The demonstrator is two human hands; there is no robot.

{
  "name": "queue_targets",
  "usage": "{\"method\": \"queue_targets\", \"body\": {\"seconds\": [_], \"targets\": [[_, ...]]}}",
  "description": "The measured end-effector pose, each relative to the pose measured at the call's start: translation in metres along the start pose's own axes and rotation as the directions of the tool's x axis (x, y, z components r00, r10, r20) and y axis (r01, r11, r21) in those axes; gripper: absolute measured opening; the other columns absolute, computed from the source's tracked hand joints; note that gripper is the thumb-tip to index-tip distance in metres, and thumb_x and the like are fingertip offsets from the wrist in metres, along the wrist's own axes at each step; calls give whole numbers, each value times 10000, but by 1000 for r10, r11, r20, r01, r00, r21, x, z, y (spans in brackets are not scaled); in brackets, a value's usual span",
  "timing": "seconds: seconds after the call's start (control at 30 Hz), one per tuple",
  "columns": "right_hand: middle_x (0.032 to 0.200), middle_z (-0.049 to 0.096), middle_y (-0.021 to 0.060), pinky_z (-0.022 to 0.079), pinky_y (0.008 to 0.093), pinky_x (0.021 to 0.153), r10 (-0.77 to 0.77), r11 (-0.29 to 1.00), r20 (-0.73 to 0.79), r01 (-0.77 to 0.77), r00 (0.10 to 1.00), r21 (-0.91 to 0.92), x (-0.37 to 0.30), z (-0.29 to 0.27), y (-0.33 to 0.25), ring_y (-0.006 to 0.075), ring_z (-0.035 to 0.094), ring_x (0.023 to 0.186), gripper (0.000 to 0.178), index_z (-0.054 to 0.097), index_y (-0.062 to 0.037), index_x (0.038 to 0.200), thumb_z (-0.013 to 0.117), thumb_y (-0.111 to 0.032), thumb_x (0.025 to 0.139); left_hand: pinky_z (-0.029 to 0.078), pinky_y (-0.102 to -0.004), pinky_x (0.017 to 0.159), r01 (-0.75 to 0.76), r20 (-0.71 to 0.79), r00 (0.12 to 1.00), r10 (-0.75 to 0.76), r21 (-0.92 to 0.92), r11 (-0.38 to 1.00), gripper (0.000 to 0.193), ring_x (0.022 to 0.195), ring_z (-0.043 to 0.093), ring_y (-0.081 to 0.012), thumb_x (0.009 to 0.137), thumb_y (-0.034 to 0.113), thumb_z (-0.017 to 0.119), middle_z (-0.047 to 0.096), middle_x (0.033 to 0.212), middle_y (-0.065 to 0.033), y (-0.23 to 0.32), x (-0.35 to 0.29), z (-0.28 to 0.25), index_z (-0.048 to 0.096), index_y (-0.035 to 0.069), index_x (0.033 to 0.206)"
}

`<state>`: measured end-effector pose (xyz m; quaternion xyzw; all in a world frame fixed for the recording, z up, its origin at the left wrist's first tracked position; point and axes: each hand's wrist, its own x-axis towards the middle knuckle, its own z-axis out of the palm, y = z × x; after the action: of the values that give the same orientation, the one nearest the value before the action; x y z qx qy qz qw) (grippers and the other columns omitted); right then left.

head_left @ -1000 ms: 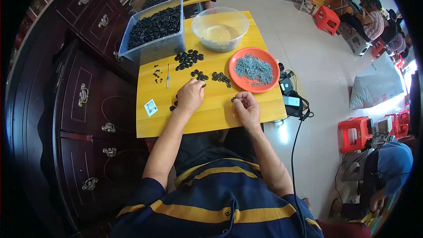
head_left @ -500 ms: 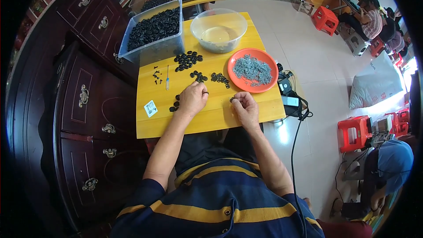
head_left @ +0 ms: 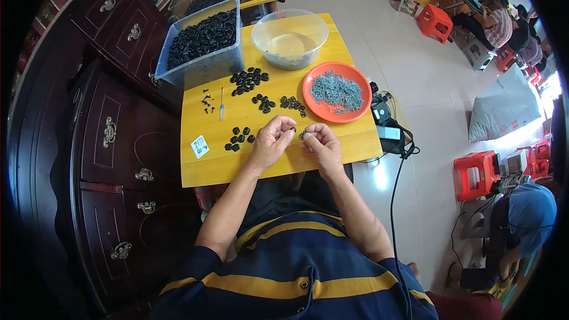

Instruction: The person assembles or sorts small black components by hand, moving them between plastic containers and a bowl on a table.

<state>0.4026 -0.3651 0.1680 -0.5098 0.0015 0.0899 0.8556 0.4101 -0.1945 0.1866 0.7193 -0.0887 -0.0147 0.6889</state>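
My left hand [head_left: 274, 143] pinches a small black oval piece [head_left: 293, 130] between thumb and fingers, over the near part of the yellow table [head_left: 219, 169]. Close to its right, my right hand [head_left: 323, 146] is closed on a second small dark piece [head_left: 302, 135]; the two pieces are apart. Beyond the hands lie loose groups of black oval pieces [head_left: 264, 104], with a smaller-looking group [head_left: 292, 104] beside the red plate [head_left: 308, 98] of small grey metal parts [head_left: 338, 92]. Another cluster of black pieces [head_left: 240, 138] sits left of my left hand.
A clear bin [head_left: 204, 71] heaped with black pieces and a clear round bowl [head_left: 290, 56] stand at the back. A thin screwdriver-like tool [head_left: 222, 106], tiny black bits [head_left: 207, 102] and a white label [head_left: 200, 146] lie left. Dark cabinets [head_left: 106, 160] flank the table; black cables [head_left: 396, 184] hang right.
My left hand has come back from the middle group of black pieces with one in its fingers and now faces my right hand. The right hand has shifted slightly left.
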Motion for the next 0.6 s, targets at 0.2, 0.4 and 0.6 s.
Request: {"method": "queue_targets", "body": {"seconds": [0.2, 0.4, 0.6], "targets": [[921, 649, 18, 531, 231, 716, 91, 975, -14, -86, 996, 204, 0, -1, -1, 119, 652, 817, 134, 580, -83, 1069, 626, -76, 943, 499, -207, 714, -10, 70, 997, 10, 6, 1000, 240, 829, 627, -58, 927, -27, 596, 658, 960, -13, 1, -4, 8, 633, 5, 1162], [949, 651, 27, 542, 238, 723, 86, 972, -29, -77, 996, 220, 0, -2, 1, 127, 658, 829, 135, 577, -86, 1072, 619, -72, 945, 510, -216, 726, -58, 91, 995, 44, 159, 986, 273, 835, 649, -84, 899, -41, 629, 663, 962, -30, 5, -5, 5, 657, -16, 1169], [969, 658, 40, 546, 245, 732, 85, 971, -13, -80, 996, 224, -1, 0, 0, 137, 672, 844, 139, 575, -85, 1074, 621, -71, 943, 503, -208, 690, -31, 52, 998, 24, 146, 989, 222, 769, 626, -72, 931, 17, 621, 663, 932, -26, -3, -6, 0, 669, -9, 1146]]}}
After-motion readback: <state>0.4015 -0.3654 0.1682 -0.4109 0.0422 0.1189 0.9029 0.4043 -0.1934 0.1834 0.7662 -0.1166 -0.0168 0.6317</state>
